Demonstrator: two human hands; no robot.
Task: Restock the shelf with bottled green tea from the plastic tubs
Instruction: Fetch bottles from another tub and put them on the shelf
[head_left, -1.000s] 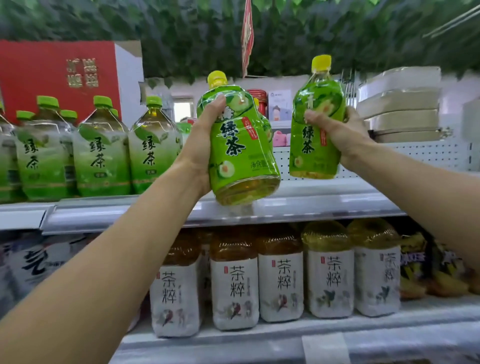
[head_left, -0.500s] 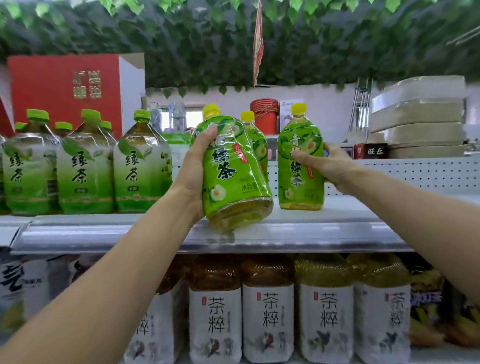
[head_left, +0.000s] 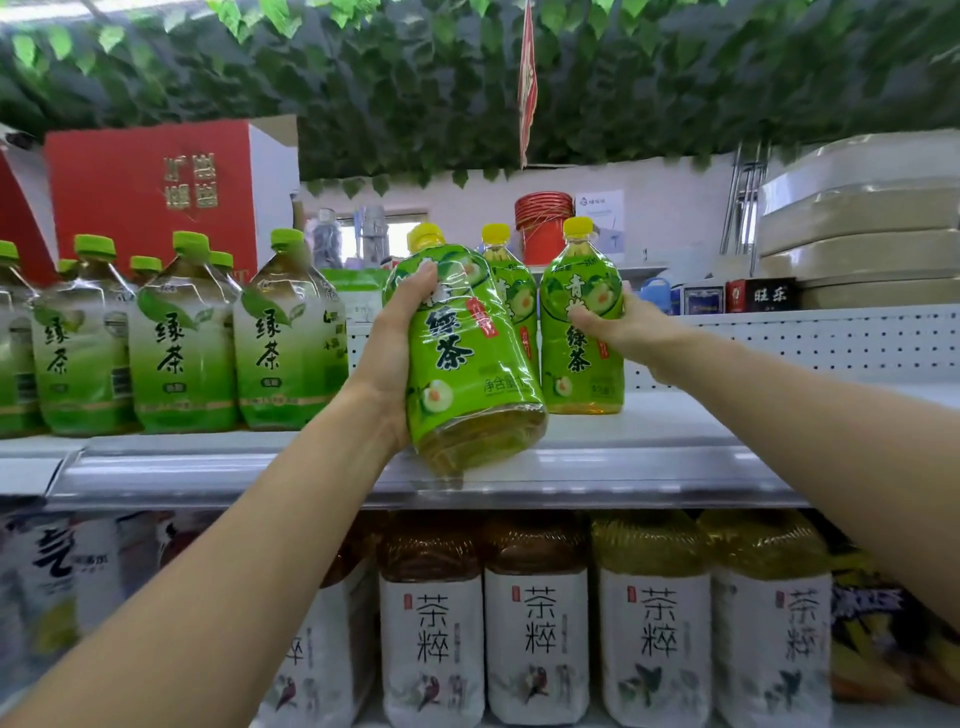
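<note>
While the left hand (head_left: 392, 358) grips a tilted green tea bottle (head_left: 470, 364) over the shelf (head_left: 675, 467) edge, the right hand (head_left: 618, 332) clasps another. That second bottle (head_left: 582, 332) stands upright on the shelf.

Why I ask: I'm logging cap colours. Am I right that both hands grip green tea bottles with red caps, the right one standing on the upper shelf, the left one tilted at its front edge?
Not quite: the caps are yellow, not red, as the head view shows. The right hand grips its bottle standing on the upper shelf; the left hand grips its bottle tilted at the front edge.
</note>
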